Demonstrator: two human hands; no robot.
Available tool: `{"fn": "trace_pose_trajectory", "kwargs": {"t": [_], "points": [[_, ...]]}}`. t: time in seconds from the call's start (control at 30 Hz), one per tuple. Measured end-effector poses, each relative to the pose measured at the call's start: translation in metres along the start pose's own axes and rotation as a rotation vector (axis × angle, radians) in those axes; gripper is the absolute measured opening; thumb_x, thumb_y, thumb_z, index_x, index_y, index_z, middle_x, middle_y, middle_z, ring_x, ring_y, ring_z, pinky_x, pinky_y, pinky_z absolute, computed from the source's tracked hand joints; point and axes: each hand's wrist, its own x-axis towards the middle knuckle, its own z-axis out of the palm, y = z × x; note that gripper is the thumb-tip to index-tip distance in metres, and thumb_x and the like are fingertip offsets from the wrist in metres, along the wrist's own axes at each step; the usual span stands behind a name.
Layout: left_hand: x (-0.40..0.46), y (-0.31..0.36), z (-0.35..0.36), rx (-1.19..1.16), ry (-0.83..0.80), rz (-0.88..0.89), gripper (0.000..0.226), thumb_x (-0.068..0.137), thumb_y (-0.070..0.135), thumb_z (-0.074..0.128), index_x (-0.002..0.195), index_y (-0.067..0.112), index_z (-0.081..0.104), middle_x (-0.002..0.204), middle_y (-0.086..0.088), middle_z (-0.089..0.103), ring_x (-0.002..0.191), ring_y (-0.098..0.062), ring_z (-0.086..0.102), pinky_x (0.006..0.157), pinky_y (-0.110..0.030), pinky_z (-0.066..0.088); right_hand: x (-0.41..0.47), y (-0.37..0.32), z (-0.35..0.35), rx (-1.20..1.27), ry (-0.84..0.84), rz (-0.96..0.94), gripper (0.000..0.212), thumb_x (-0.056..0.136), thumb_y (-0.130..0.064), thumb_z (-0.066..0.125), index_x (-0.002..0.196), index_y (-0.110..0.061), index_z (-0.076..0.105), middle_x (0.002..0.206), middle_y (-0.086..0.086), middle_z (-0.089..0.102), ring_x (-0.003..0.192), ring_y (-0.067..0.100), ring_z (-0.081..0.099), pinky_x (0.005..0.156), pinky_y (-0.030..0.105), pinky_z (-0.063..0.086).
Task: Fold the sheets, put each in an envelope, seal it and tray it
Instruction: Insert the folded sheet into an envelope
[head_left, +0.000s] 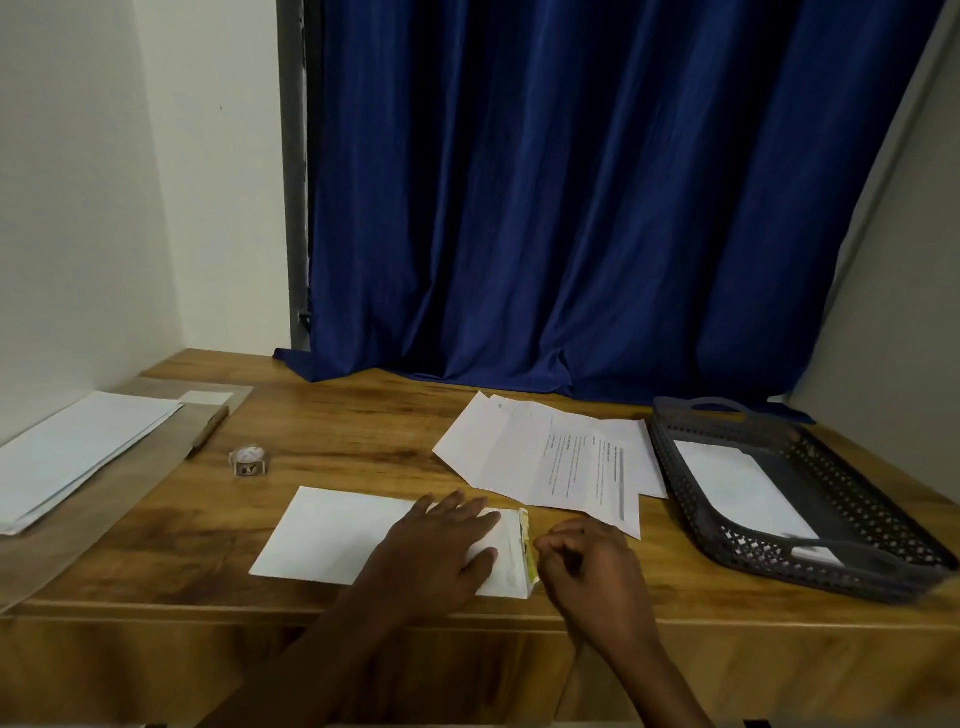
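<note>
White envelope (363, 535) lies at the near bench (337, 441) edge, left hand (441, 545) pressing it flat with straight fingers, right hand (587, 566) pinching at its yellow strip (529, 545); a hasty pull could tear the strip or seal the flap crooked. Print on the sheets (561, 462) is unreadable.

Left hand (441, 545): lay palm down near the middle of the scene, fingers straight and slightly spread, pointing far and right, pressing flat. Bare left forearm ran back to the near edge, angled left.

Right hand (587, 566): sat just right of the left hand, apart from it, fingers curled inward, fingertips gathered toward the thumb at its left side. Whether they pinched anything could not be told. Bare right forearm ran near and right.
</note>
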Motion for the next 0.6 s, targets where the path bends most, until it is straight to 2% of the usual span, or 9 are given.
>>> {"fn": "trace_pose_trajectory", "kwargs": {"t": [0.13,0.27,0.4,0.53,0.6], "points": [[0.002,-0.001,0.000,-0.009,-0.014,-0.006,0.063,0.100,0.066,0.026,0.158,0.041,0.022,0.168,0.013,0.011,0.156,-0.013,0.006,0.126,-0.044,0.003,-0.002,-0.005,0.000,-0.044,-0.034,-0.044,0.015,0.088,-0.037,0.067,0.096,-0.038,0.079,0.103,-0.026,0.065,0.104,0.002,0.054,0.095,0.037,0.053],[0.003,-0.003,0.003,-0.014,0.011,-0.006,0.063,0.099,0.067,0.028,0.156,0.043,0.024,0.167,0.014,0.015,0.155,-0.013,0.011,0.127,-0.045,0.008,-0.005,-0.011,-0.002,0.069,-0.057,-0.085,0.017,0.090,-0.041,0.065,0.102,-0.042,0.077,0.100,-0.036,0.063,0.102,-0.004,0.057,0.091,0.030,0.055],[0.002,-0.002,0.002,-0.020,0.023,-0.007,0.063,0.099,0.066,0.030,0.156,0.042,0.025,0.167,0.014,0.017,0.155,-0.013,0.012,0.127,-0.044,0.008,-0.007,-0.016,-0.001,0.107,-0.087,-0.148,0.021,0.093,-0.037,0.063,0.109,-0.042,0.075,0.107,-0.036,0.064,0.106,-0.011,0.057,0.095,0.025,0.054],[0.001,0.000,-0.001,-0.068,0.030,-0.005,0.066,0.098,0.067,0.033,0.157,0.043,0.015,0.166,0.015,0.019,0.154,-0.013,0.014,0.126,-0.046,0.011,-0.009,-0.015,0.000,0.046,-0.090,-0.146,0.028,0.091,-0.049,0.053,0.112,-0.045,0.073,0.114,-0.031,0.066,0.109,-0.009,0.056,0.099,0.032,0.052],[0.001,-0.001,0.000,-0.050,0.020,0.008,0.065,0.098,0.068,0.031,0.156,0.045,0.017,0.166,0.014,0.019,0.154,-0.014,0.014,0.126,-0.048,0.012,-0.011,-0.015,0.000,0.036,-0.091,-0.128,0.032,0.089,-0.054,0.052,0.114,-0.045,0.070,0.116,-0.029,0.066,0.109,-0.006,0.057,0.098,0.034,0.053]]}}
